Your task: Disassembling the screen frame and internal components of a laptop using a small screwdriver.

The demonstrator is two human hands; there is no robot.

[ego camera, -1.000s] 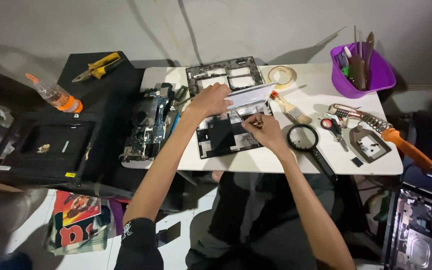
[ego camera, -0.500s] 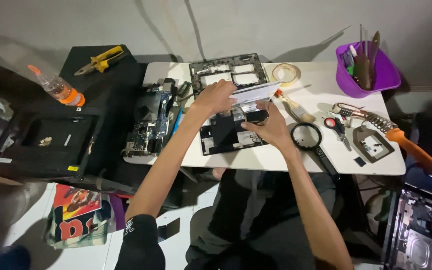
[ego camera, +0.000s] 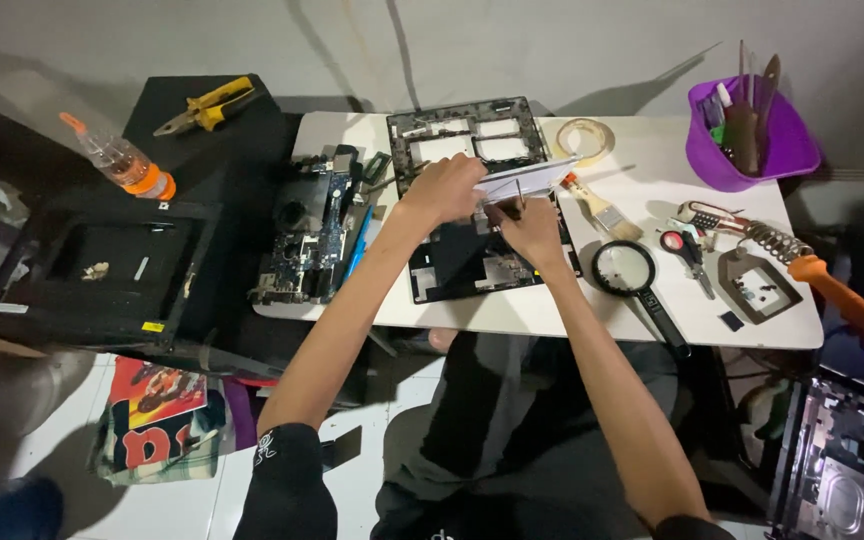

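My left hand (ego camera: 444,188) grips the left end of a flat white panel (ego camera: 532,178), raised over an opened black laptop base (ego camera: 472,262) on the white table (ego camera: 512,315). My right hand (ego camera: 530,228) sits just below the panel, fingers closed around a thin tool that pokes up under it; I cannot tell the tool's kind. A black frame part (ego camera: 464,135) lies behind the hands.
A circuit board (ego camera: 312,235) lies at the table's left. To the right are a brush (ego camera: 600,208), tape roll (ego camera: 585,138), magnifying glass (ego camera: 628,272), soldering iron (ego camera: 832,290) and purple tub (ego camera: 747,140). Pliers (ego camera: 202,105) and a bottle (ego camera: 122,160) sit on black cases.
My right hand has moved up from the laptop base to just under the white panel. My left hand keeps its hold on the panel.
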